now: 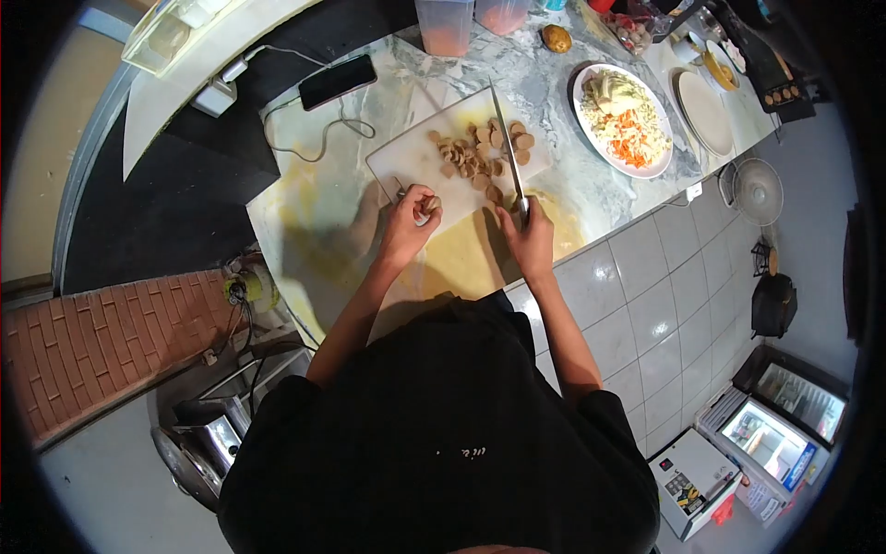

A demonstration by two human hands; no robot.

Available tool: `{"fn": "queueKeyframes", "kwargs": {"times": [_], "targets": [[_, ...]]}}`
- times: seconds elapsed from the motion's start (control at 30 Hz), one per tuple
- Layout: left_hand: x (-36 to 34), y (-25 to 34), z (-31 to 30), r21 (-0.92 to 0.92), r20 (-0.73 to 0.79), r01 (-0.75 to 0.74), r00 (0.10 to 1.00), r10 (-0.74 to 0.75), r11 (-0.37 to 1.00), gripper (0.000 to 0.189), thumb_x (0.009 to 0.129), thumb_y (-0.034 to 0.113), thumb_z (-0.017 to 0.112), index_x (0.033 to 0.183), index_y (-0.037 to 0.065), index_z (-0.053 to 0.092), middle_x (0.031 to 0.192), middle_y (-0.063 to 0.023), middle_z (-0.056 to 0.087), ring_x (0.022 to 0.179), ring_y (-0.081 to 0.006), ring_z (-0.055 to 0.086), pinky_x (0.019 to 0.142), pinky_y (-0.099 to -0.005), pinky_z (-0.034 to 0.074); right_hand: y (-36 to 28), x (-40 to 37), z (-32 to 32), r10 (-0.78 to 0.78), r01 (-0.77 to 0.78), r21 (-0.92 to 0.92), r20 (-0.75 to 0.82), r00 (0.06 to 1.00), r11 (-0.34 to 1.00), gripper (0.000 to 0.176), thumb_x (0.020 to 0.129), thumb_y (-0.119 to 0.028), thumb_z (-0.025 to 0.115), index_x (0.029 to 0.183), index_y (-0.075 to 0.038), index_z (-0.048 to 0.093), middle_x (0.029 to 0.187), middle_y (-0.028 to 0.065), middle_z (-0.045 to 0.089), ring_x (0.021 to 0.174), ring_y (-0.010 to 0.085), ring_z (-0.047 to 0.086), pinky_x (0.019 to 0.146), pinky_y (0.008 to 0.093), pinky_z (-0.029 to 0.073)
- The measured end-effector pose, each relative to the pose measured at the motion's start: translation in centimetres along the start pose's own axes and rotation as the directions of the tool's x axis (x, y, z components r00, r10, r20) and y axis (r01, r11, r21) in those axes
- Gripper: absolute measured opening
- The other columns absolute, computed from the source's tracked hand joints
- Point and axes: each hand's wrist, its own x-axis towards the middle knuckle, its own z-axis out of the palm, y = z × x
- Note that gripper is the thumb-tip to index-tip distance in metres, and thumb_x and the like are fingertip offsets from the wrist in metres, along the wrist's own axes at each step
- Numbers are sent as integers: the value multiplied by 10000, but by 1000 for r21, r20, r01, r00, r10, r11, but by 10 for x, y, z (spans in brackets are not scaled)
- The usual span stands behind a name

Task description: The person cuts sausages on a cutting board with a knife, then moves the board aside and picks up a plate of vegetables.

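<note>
My right hand [528,238] is wrapped round the handle of a long kitchen knife [508,138], its blade pointing away from me across the board. Many round brown sausage slices [475,159] lie scattered on the white cutting board [397,159], some beside the blade. Over the board's near left part, my left hand [411,226] is closed, fingers curled round a small brown sausage piece [431,205]. Another sausage piece [400,190] shows just beyond these fingers, partly hidden.
A white plate [653,169] of chopped vegetables stands to the right, with a potato [556,38] behind it. Farther right is a pale plate [703,111]. A phone [338,81] and a cable [318,159] lie at the back left. Plastic containers [444,28] stand at the back.
</note>
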Motion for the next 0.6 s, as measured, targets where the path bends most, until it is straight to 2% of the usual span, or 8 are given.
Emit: {"fn": "queueKeyframes", "kwargs": {"times": [0.03,0.1,0.13,0.17,0.33,0.4,0.53,0.6], "targets": [[-1,-2,-2,5,-5,-1,1000,1,1000,285,834,76,720,1080,49,578,920,-56,673,754,-138,628,693,-271,508,3,6,9,5,-5,-11,-3,1000,1000,308,857,-175,737,1029,22,575,882,220,631,709,396,619,631,443,497],[-3,-8,-1,-110,-46,-4,999,-1,994,289,830,48,725,1082,48,583,949,-59,670,781,-136,644,697,-273,519,3,15,22,-43,41,-46,-30,999,998,322,851,-172,735,1063,6,572,930,213,624,751,409,626,648,459,507],[-5,-11,-1,-111,-49,-8,999,2,994,289,830,48,725,1082,48,583,949,-59,670,781,-136,644,697,-273,519,4,17,27,-90,84,-88,-56,994,993,341,844,-169,732,1097,-10,568,978,207,618,794,422,634,665,476,516],[-7,-12,-1,-132,-86,-30,996,18,991,294,828,40,729,1084,48,585,962,-60,666,796,-138,652,702,-276,523,3,17,30,-94,90,-87,-42,995,992,349,842,-157,718,1130,-42,559,1089,194,582,855,435,630,703,500,524],[-12,-10,-5,-109,-189,-93,979,72,990,320,806,42,759,1082,48,597,981,-58,658,817,-157,663,708,-288,527,1,10,34,-61,58,-122,-20,998,991,324,845,-118,697,1135,-69,561,1150,186,558,888,438,621,732,500,521],[-13,-4,-7,35,-209,-126,969,130,991,330,786,49,771,1074,53,609,985,-62,660,802,-168,649,682,-296,513,2,9,34,-69,69,-120,2,998,990,320,841,-95,690,1132,-74,559,1160,182,551,905,436,618,737,502,520],[-13,-6,-4,73,-222,-88,970,102,993,344,769,57,779,1072,62,617,981,-66,659,787,-178,633,648,-307,494,8,11,39,-122,121,-40,-12,993,992,337,806,-10,672,1115,-59,547,1111,190,551,923,441,609,761,496,506],[-13,-9,-4,84,-210,-119,968,135,989,345,770,70,783,1074,71,620,978,-65,654,770,-178,623,632,-310,480,8,11,39,-148,148,-6,-23,989,989,345,795,16,666,1110,-52,541,1084,196,552,924,442,607,775,492,500]]}}
